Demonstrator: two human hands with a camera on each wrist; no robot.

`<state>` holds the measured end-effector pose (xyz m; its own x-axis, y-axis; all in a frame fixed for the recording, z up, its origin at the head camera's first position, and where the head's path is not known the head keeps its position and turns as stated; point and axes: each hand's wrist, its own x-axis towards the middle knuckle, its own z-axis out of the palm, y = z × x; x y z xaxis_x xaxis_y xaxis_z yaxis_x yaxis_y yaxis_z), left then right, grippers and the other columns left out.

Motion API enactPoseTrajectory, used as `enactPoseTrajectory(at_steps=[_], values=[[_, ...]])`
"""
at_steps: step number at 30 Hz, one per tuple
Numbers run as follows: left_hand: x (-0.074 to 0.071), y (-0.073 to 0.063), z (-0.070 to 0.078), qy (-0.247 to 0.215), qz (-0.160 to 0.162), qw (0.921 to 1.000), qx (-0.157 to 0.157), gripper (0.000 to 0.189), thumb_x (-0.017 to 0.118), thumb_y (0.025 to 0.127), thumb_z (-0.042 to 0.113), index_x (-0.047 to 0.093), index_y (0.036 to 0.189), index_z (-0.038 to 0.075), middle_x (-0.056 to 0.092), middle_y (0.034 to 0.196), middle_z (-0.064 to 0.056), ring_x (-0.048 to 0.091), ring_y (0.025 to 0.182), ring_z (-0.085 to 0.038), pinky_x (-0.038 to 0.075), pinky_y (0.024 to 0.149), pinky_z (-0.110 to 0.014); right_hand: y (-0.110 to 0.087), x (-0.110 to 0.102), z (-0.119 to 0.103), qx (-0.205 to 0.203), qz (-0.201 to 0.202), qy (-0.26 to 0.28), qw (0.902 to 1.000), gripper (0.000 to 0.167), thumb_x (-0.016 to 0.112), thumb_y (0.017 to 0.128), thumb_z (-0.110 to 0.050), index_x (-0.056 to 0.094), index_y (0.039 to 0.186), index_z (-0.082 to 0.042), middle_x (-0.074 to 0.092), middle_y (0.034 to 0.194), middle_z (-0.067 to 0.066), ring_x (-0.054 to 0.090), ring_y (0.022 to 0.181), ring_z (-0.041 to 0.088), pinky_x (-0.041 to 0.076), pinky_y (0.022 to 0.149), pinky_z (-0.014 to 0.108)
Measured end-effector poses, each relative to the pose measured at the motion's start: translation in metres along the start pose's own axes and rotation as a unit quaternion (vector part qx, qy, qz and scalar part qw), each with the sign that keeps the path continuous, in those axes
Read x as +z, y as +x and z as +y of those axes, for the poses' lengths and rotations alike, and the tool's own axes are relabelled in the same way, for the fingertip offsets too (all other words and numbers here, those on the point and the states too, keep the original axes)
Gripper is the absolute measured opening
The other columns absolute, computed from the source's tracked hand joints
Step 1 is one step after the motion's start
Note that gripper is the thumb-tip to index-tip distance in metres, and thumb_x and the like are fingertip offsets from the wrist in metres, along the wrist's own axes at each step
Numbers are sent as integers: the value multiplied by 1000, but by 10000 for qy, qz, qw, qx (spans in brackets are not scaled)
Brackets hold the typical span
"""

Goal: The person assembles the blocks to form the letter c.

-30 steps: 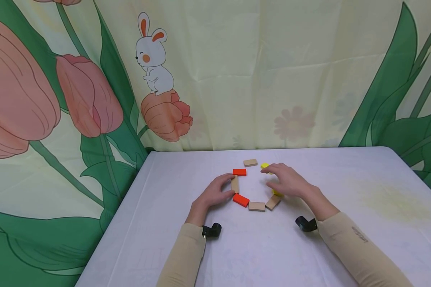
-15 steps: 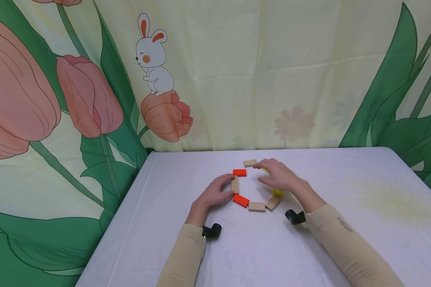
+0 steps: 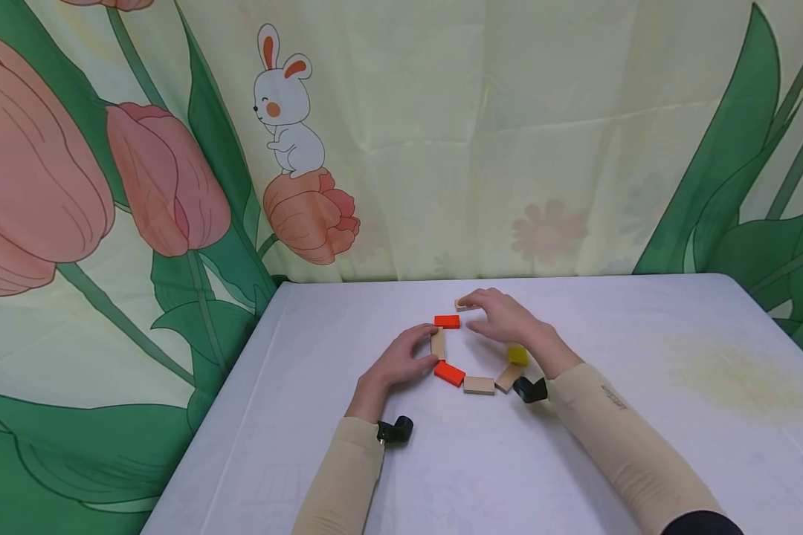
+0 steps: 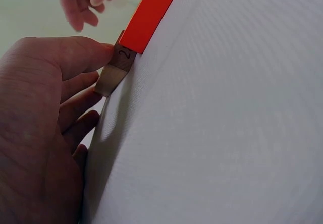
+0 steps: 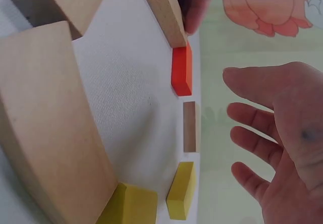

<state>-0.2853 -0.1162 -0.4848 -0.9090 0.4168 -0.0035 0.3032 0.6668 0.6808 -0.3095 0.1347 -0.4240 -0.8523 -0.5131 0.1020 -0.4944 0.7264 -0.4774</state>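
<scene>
We face a tulip-printed cream fabric curtain across a white-draped bench, left hand pinching a tan wooden block, right hand loosely spread.

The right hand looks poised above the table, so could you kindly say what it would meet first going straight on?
The right hand would probably meet the farthest plain tan rectangular wooden block first, though the depth between them is unclear.

You face: one table, white-covered; behind it, one pale backdrop, printed with tulips, leaves, a rabbit.
</scene>
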Motion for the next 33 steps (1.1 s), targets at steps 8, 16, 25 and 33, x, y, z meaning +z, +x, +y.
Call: enactPoseTrajectory(at_steps=[8, 16, 25, 33], values=[[0, 1, 1, 52, -9, 10000, -14, 57, 66, 95, 29, 51, 149, 18, 45, 154, -2, 37, 143, -22, 31, 116, -46, 13, 3, 0, 110, -168, 86, 9998, 46, 69, 95, -17, 60, 138, -6, 61, 134, 12, 49, 128, 33, 40, 107, 57], [-1, 0, 2, 18, -34, 10000, -45, 57, 65, 95, 29, 51, 149, 18, 44, 155, -1, 37, 143, -22, 31, 117, -46, 23, 5, 2, -62, -220, 204, 9995, 44, 67, 94, -11, 61, 137, -5, 61, 132, 14, 51, 124, 34, 43, 105, 54], [-2, 0, 2, 67, -24, 10000, -59, 58, 66, 94, 29, 51, 149, 18, 45, 154, -1, 37, 143, -22, 31, 116, -46, 31, 9, 1, -133, -467, 556, 9973, 44, 68, 94, -8, 60, 137, -3, 60, 134, 16, 54, 125, 34, 44, 106, 52], [-1, 0, 1, 140, -36, 9999, -27, 59, 66, 94, 30, 50, 150, 18, 44, 155, -1, 36, 144, -21, 32, 116, -46, 37, 15, 6, -167, -559, 525, 9969, 44, 71, 93, -10, 62, 136, -4, 62, 131, 14, 56, 123, 33, 45, 105, 50]])
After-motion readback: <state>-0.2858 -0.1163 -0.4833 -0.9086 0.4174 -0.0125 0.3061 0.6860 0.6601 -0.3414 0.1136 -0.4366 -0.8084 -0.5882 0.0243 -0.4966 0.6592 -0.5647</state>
